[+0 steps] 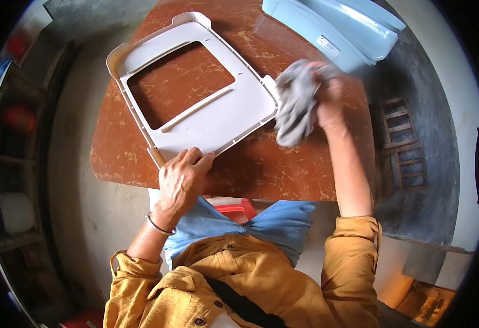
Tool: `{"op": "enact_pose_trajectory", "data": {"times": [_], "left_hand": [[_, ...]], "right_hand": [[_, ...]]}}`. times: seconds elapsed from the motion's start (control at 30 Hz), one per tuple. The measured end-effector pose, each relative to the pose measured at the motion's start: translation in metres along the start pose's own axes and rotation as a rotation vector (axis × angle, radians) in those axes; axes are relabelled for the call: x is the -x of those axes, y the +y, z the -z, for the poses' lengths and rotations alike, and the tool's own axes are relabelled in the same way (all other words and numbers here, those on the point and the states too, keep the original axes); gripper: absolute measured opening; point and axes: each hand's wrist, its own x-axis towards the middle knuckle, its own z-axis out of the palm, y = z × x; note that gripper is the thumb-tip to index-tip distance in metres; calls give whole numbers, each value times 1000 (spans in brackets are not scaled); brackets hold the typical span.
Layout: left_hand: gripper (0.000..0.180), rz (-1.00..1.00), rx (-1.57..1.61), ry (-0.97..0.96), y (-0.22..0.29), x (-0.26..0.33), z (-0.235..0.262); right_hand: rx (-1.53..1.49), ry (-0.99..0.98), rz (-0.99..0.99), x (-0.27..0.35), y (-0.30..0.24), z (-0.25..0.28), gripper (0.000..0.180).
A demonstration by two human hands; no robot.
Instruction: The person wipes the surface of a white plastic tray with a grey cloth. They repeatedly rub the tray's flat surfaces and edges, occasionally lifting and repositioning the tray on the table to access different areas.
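Note:
A white plastic panel [212, 112] with a raised rim and a large rectangular opening lies tilted on the brown marbled table [283, 175]. My left hand [182, 174] grips its near edge, fingers over the rim and a bracelet at the wrist. A bunched grey cloth [298, 101] is in my right hand [329, 104], raised by the panel's right corner. That hand is slightly blurred, and the cloth hides part of its fingers.
Light blue plastic bins [338, 38] stand at the table's far right corner. A red stool [236, 210] shows beneath the near edge, between my legs. Shelves [15, 164] line the left side. Small wooden frames [403, 145] are on the dark surface at right.

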Motion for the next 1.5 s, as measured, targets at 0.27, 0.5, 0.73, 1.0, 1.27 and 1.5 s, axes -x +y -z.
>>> {"op": "enact_pose_trajectory", "data": {"times": [0.27, 0.5, 0.73, 1.0, 1.27, 1.5], "left_hand": [[48, 88, 26, -25, 0, -8, 20], [55, 160, -187, -14, 11, -24, -21], [52, 119, -250, 9, 9, -16, -23], [49, 40, -215, 12, 2, -9, -23], [52, 8, -117, 5, -17, -12, -8], [75, 74, -127, -80, -27, -14, -3]], "right_hand": [[750, -510, 666, -8, -22, -50, 33], [1051, -1140, 235, 11, -5, -59, 68], [1119, -1110, 342, 6, -8, -57, 69], [1063, -1169, 417, 20, -26, -41, 43], [1083, -1108, 484, 33, -11, -32, 24], [1170, -952, 192, 86, -37, -104, 19]]}}
